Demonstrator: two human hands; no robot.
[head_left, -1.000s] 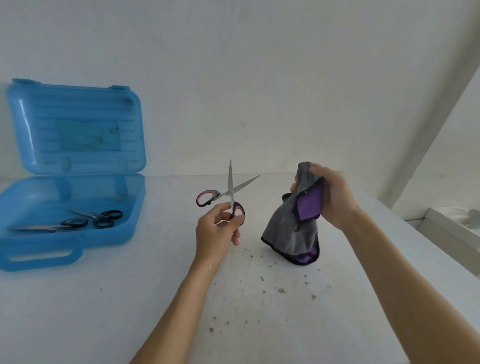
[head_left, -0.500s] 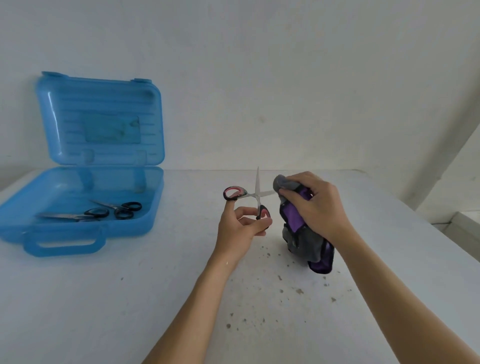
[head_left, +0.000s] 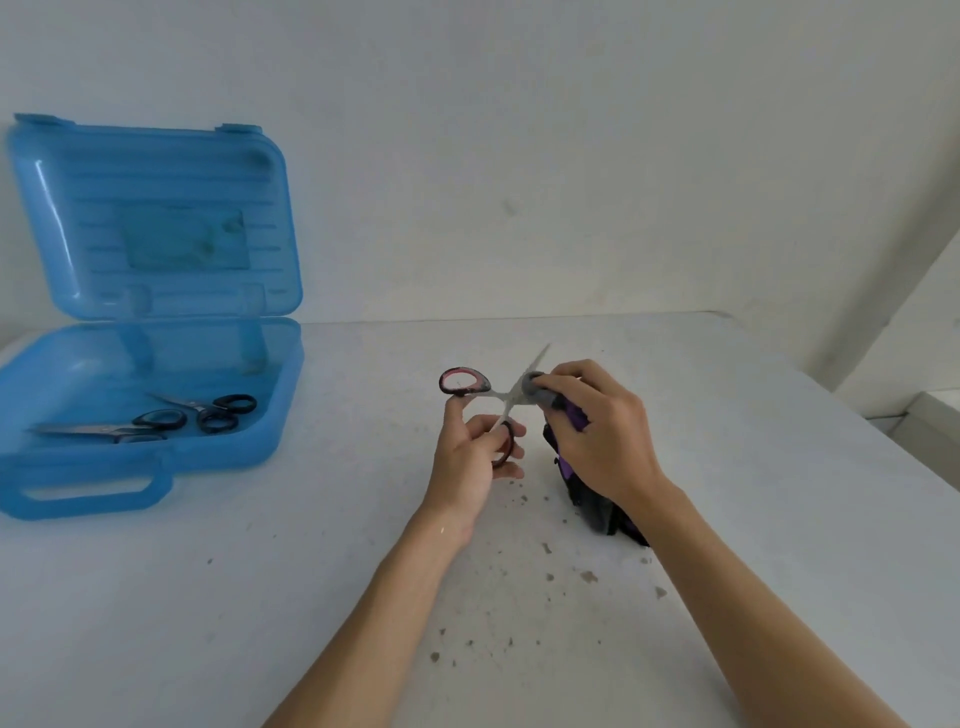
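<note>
Left hand (head_left: 470, 462) up over the middle of the white table (head_left: 260, 597), and on my feed it gripped the pink-and-black-handled steel scissors (head_left: 501, 402). Its fingers curled round the lower loop, and one fingertip touched the underside of the upper loop. The scissors stood wide open, blades crossed in an X and pointing up and away from me.

Right hand (head_left: 597, 431) came in from the other side, fingers curled, and it pinched the grey and purple cloth (head_left: 592, 506) against one blade. A grey fold sat right on the steel, just past the pivot, and the blade tip poked out above it. The rest of the cloth hung below the palm, and its dark lower end rested on the table just beside the left hand.

Dark specks (head_left: 548, 574) lay scattered on the table below both wrists.

Well off to the left sat a translucent blue plastic case (head_left: 218, 467), with its lid upright against the wall. Two pairs of black-handled scissors (head_left: 208, 413) lay inside it, side by side, with their handles touching or nearly so; I couldn't tell which.
</note>
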